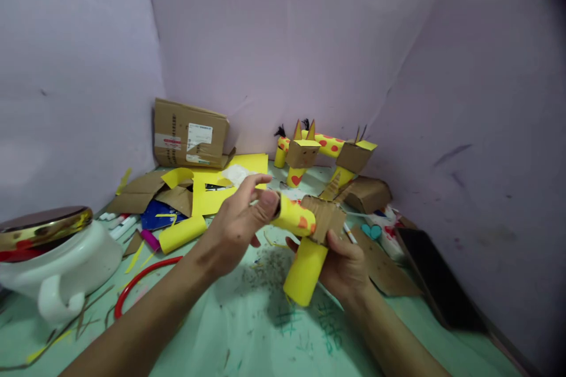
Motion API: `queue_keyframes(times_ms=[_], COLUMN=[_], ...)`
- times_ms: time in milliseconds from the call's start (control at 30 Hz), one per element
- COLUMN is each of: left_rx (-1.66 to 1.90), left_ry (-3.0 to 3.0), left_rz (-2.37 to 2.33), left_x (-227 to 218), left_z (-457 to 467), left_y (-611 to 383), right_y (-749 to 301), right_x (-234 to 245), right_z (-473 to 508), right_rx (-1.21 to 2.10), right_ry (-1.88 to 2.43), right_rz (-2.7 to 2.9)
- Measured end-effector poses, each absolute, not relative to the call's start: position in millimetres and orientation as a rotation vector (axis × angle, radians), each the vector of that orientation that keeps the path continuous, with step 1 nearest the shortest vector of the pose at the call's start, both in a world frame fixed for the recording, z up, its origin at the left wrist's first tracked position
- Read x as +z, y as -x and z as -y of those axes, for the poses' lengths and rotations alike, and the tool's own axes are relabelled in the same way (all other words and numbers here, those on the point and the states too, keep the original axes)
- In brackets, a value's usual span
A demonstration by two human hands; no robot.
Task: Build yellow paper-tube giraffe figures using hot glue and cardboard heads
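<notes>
My right hand is closed around a handmade giraffe of yellow paper tubes and a brown cardboard box head, raised over the table. One tube hangs toward me, and a shorter tube with orange spots points left. Two pointed cardboard pieces stick up behind the box. My left hand is open, fingers apart, with its thumb close to the open end of the spotted tube; whether it touches is unclear. Behind stand two similar paper giraffes, one with a red heart on its front.
At the left is a white pot with a handle. A red hoop, a loose yellow tube and yellow paper lie nearby. A cardboard box leans on the wall. A dark phone lies at the right.
</notes>
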State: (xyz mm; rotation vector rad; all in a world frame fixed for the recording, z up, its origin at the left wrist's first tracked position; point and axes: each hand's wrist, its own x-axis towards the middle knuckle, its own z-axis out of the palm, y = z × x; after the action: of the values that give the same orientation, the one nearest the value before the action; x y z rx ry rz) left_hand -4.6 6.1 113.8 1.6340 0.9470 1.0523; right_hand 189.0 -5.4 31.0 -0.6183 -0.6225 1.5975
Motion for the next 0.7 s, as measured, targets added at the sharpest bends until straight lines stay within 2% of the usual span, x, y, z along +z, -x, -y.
queue_keyframes(times_ms=[133, 233, 400, 700], left_rx=[1.239, 1.139, 1.067, 1.049], left_ry=[-1.618, -1.710, -1.697, -1.591], left_rz=[-0.851, -0.888, -0.720, -0.781], left_x=[113.5, 109.7, 104.4, 97.8], left_z=[-17.8, -23.6, -30.2, -33.7], left_y=[-5.5, -19.3, -35.8, -36.8], right_y=[-192.4, -190.2, -182.6, -177.1], right_x=[31.5, 34.1, 37.1, 29.8], right_z=[3.8, 4.2, 6.1, 10.0], right_rx=[1.860, 1.964, 2.060, 2.081], right_ry=[0.474, 0.425, 0.413, 0.289], right_rz=[0.320, 0.209, 0.119, 0.174])
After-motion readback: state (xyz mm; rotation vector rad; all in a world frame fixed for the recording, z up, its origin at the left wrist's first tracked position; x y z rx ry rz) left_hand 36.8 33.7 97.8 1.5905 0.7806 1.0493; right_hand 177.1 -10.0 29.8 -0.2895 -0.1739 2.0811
